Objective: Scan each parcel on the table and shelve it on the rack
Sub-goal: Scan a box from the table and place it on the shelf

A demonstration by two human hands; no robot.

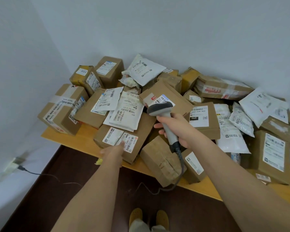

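A light wooden desk [84, 139] stands in the corner of a white-walled room, heaped with brown cardboard parcels and white plastic mailer bags. The right hand [176, 129] has its grip wrapped around the handle of a grey handheld barcode scanner [164, 118], fingers and thumb curled tight on it; the scanner's dark head points at the white label of a flat brown cardboard box [167, 96] lying tilted on top of the middle of the pile. A dark coiled cable [179, 168] runs from the scanner's handle down over the desk's front edge.

The left hand [114, 152] reaches to a brown cardboard parcel with two white labels [122, 139] at the front edge of the desk, its fingers extended and touching the near face of the box beside the label; this grip is loose, closed around nothing. A white padded envelope [126, 113] lies on top of that parcel. Below, on the dark floor [74, 190], a pair of yellow slippers [149, 216] shows.
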